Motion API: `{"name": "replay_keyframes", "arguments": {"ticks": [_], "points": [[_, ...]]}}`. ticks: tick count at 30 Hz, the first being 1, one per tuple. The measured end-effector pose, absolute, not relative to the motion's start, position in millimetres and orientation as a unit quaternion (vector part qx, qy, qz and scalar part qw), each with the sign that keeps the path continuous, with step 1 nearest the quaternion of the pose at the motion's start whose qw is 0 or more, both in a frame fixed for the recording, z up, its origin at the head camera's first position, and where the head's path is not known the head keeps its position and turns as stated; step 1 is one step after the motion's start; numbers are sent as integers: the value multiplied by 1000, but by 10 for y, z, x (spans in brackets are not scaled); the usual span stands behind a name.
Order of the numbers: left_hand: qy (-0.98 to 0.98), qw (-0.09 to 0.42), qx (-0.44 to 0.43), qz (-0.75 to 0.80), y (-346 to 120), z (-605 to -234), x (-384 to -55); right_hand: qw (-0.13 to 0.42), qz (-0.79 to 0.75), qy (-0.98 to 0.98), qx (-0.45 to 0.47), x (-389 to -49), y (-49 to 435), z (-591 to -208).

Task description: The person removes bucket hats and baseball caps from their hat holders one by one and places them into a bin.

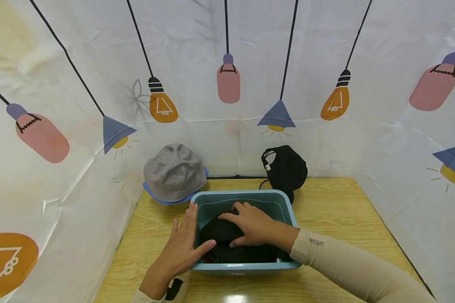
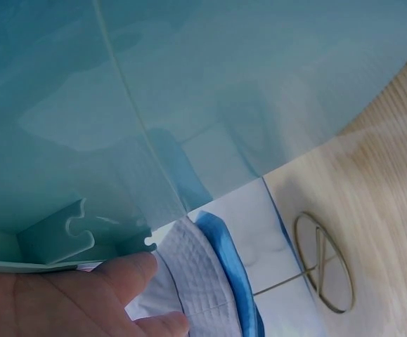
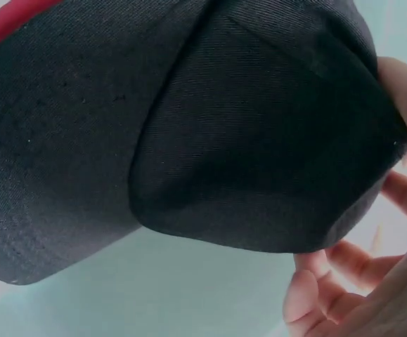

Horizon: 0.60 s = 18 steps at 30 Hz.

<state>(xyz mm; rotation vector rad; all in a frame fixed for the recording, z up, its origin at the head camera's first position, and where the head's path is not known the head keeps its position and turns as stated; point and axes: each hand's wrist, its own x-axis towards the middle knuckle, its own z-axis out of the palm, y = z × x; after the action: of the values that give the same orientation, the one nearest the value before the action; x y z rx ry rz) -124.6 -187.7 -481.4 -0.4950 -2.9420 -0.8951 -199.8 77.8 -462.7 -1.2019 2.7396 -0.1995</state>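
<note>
A light-blue plastic bin (image 1: 242, 266) stands on the wooden table. Inside it lies a black cap (image 1: 220, 231), whose brim has a red edge in the right wrist view. My right hand (image 1: 255, 225) reaches into the bin and grips this cap, thumb on one side of the crown and fingers on the other (image 3: 259, 140). Along the bin's left wall my left hand (image 1: 182, 248) rests with its fingers straight and thumb over the rim. More black fabric sits below the cap, partly hidden by the right forearm.
Behind the bin at left, a grey bucket hat (image 1: 174, 172) sits over a blue brim (image 1: 151, 195), beside a wire stand base (image 2: 322, 263). Another black cap (image 1: 290, 168) is propped up at the back right. A white printed sheet (image 1: 227, 139) encloses the table (image 1: 333, 210).
</note>
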Motion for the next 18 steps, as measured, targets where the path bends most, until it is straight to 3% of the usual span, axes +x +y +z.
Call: {"name": "replay_keyframes", "arguments": {"ticks": [14, 18], "points": [[-945, 18, -159, -286, -1870, -4826, -1242, 266, -114, 855, -430, -2061, 856, -4578], [-945, 22, -161, -282, -1875, -4835, -1251, 286, -96, 844, -443, -2069, 827, -4608]]}}
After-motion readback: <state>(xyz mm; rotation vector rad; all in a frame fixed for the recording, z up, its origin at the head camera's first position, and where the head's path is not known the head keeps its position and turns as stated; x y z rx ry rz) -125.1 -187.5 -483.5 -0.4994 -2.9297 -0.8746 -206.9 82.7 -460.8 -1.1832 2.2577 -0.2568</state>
